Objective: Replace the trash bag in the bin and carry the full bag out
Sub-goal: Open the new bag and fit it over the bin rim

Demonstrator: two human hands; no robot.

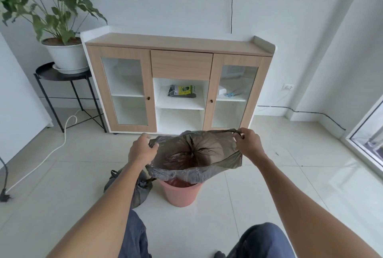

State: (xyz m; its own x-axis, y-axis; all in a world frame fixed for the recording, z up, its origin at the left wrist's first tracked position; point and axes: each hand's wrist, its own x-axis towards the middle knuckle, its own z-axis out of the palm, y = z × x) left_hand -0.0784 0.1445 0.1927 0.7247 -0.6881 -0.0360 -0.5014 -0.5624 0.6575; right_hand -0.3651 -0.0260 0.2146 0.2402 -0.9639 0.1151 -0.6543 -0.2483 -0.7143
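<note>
A pink bin point(180, 194) stands on the tiled floor in front of me. Above it I hold a thin grey trash bag point(215, 154) stretched wide, its mouth toward me and its lower part hanging into the bin. My left hand point(142, 148) pinches the bag's left rim. My right hand point(248, 141) grips the right handle loop. A full, tied dark bag point(140, 191) lies on the floor just left of the bin, partly hidden by my left forearm.
A wooden cabinet point(180, 62) stands against the wall behind the bin; a pack of bags point(182, 91) lies on its middle shelf. A potted plant point(66, 54) sits on a black side table at left. A white cable point(62, 143) crosses the floor.
</note>
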